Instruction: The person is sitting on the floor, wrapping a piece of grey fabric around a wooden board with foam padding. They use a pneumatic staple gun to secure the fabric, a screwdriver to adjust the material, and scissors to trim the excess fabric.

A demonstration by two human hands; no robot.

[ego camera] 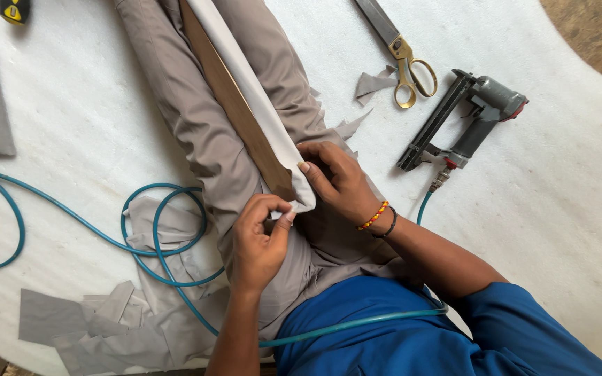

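Nothing here in the way of packages, signs or screens, as far as I can see. No label is readable either; the yellow-and-black tool (14, 10) at the far left edge is cut off, so can't tell if it has one.

Hose (168, 257) teal; fabric strip (259, 97) pale grey over brown wooden slat (235, 104); scissors (405, 59) brass-handled; staple gun (468, 118) grey-black, red tip; scraps (106, 327) grey; padding (559, 209) white; shirt (419, 341) blue

Matt pale cloth (245, 90) over smooth bare wood strip (235, 104). Scissors (402, 56): glossy brass-look handles, dull steel blades. Staple gun (465, 122): matt grey metal/plastic. Rubbery teal hose (165, 230). Fuzzy white padding (71, 174).
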